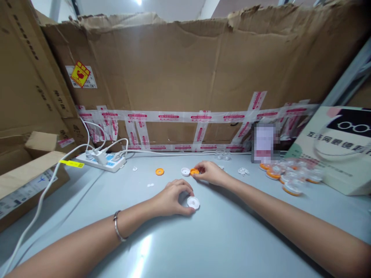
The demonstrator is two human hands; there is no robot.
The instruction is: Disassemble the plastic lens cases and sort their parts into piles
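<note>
My left hand [176, 197] curls round a small white round cap [193, 203] low over the table, thumb and fingers at its left edge. Farther back, my right hand [211, 173] pinches an orange ring [193, 172] by its right side. Directly left of that ring is a white ring-shaped piece [185, 172]; I cannot tell whether the two touch. Another orange ring [159, 172] lies flat to the left. Two tiny white discs [150, 185] rest nearer to my left wrist.
A white power strip [101, 159] with cables sits at the back left, near an open cardboard box [31, 181]. Small white parts [243, 171] lie right of my right hand. Clear-topped orange and white pieces [290, 175] are heaped before a paper bag [336, 154]. Tall cardboard [174, 69] walls the back.
</note>
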